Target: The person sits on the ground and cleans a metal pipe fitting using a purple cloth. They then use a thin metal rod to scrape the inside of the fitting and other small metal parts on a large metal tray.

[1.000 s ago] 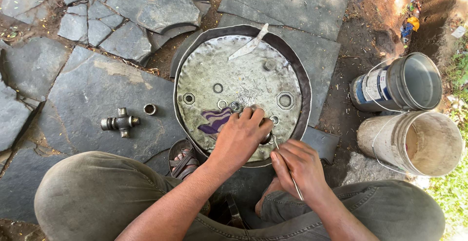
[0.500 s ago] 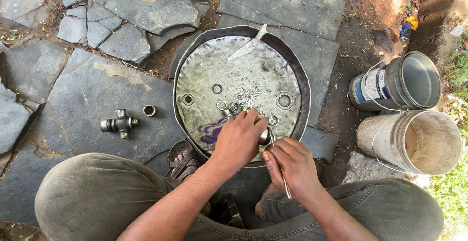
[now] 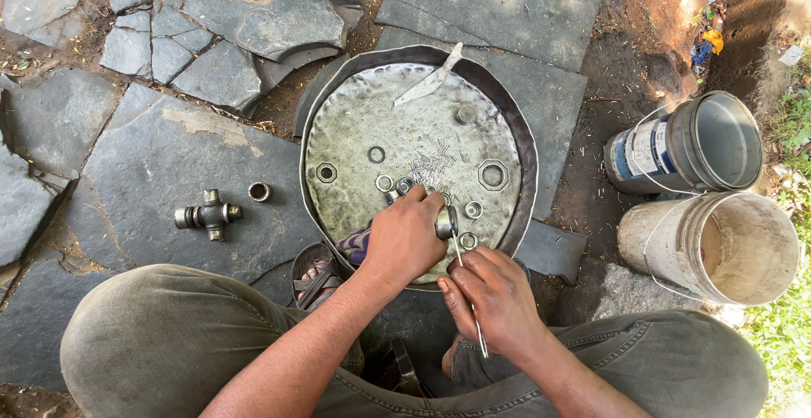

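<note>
A round metal pan [image 3: 338, 164] lies on stone slabs [image 3: 144, 190], rings and needles scattered inside. At its near edge, the left hand [image 3: 405, 236] grips a bearing cup [image 3: 446, 221]; the right hand [image 3: 498, 300] pinches a thin pick [image 3: 467, 287] into it.

Both hands are crowding the near rim of the round metal pan [image 3: 338, 131]; left hand [image 3: 405, 240] and right hand [image 3: 498, 300] are leaving little gap between them. Loose rings and nuts [image 3: 492, 174] are scattering across the pan floor, and a flat blade [image 3: 429, 85] is lying at the far rim. Two buckets [image 3: 710, 190] are blocking the right side. The stone slab [image 3: 144, 173] on the left is lying mostly open around a cross-shaped joint [image 3: 208, 214].
</note>
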